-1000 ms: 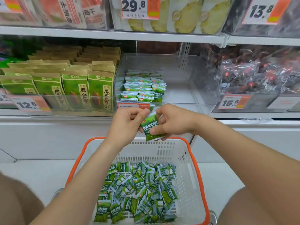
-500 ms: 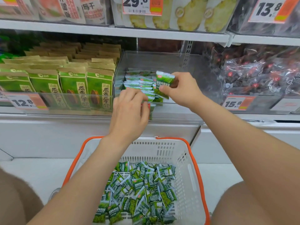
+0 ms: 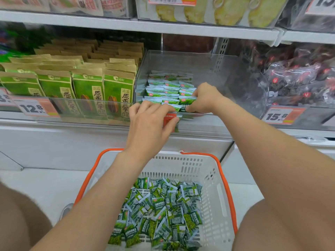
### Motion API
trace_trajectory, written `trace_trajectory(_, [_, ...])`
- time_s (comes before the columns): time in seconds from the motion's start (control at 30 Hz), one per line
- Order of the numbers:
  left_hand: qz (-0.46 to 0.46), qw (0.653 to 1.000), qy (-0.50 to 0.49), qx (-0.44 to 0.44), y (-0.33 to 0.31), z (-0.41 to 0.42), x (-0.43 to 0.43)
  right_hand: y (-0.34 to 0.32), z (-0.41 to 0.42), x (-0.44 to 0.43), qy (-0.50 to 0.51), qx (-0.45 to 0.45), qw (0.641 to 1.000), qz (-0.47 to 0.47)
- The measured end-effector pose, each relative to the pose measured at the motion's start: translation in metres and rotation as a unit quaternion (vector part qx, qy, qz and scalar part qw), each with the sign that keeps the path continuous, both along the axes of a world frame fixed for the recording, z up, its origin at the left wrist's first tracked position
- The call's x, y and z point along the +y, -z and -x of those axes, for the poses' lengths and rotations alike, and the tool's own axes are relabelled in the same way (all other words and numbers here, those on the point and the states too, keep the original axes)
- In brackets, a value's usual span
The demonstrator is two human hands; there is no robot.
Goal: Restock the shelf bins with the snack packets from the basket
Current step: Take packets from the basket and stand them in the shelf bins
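Observation:
A clear shelf bin (image 3: 208,69) holds rows of small green snack packets (image 3: 166,87) on its left side. My right hand (image 3: 206,98) reaches into the bin and pinches one green packet (image 3: 187,103) at the right end of the front row. Fingers fairly straight, my left hand (image 3: 150,124) rests on the bin's front rim, its thumb by the red label. Below my arms stands a white basket (image 3: 213,187) with an orange rim. Many loose green packets (image 3: 159,214) lie in a heap on its bottom.
Green and brown seed bags (image 3: 87,87) fill the bin to the left. Dark bagged snacks (image 3: 299,82) fill the bin to the right. Price tags (image 3: 279,115) hang on the bin fronts. The upper shelf board (image 3: 163,26) runs just above. The right half of the clear bin holds nothing.
My right hand carried the packet from above the basket up into the bin and lowered it to the front row. My left hand let go of it and rose to the bin's front.

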State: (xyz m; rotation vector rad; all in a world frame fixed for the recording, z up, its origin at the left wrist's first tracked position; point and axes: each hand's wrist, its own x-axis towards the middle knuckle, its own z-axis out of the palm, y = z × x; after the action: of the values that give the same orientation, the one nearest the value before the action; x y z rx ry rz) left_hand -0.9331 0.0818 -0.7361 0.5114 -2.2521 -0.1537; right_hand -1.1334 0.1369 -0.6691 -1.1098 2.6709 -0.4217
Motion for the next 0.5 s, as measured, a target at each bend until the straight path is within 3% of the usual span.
trace_trajectory(0.2, [-0.012,1.000,-0.001,-0.010,-0.001,0.000,-0.005,0.005,-0.002,0.004,0.075,0.022,0.996,0.030])
trace_trajectory(0.43, [0.005,1.000,0.006,-0.002,0.002,-0.004,-0.002,-0.006,0.006,0.015,0.004,-0.168,0.986,-0.017])
trace_trajectory(0.5, [0.012,1.000,0.017,0.021,0.003,-0.005,0.001,-0.008,0.005,0.024,-0.020,-0.116,0.993,-0.014])
